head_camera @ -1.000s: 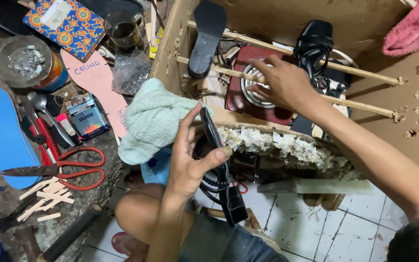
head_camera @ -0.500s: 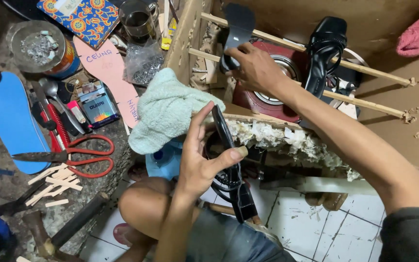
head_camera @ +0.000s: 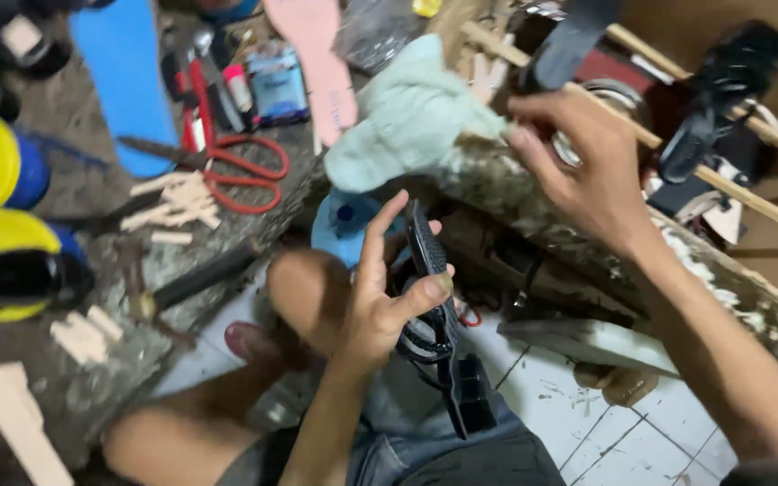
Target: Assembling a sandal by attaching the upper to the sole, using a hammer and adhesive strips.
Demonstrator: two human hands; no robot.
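Right hand is coming back from the rack while the left hand is keeping the black sandal.

The right hand [head_camera: 587, 166], earlier deep among the wooden rods [head_camera: 722, 180], is now hovering, fingers half curled and empty; the left hand [head_camera: 380, 297] is pinching the black sandal [head_camera: 434, 315] upright over the lap, other fingers spread.

Two hands are at work: the left hand [head_camera: 380, 306] and the right hand [head_camera: 587, 171]. One pair of red-handled scissors [head_camera: 227, 171], one blue sole sheet [head_camera: 128, 72], one pink insole [head_camera: 321, 63] and one pale green cloth [head_camera: 407, 117] lie about. Three black sandals [head_camera: 438, 333] show.
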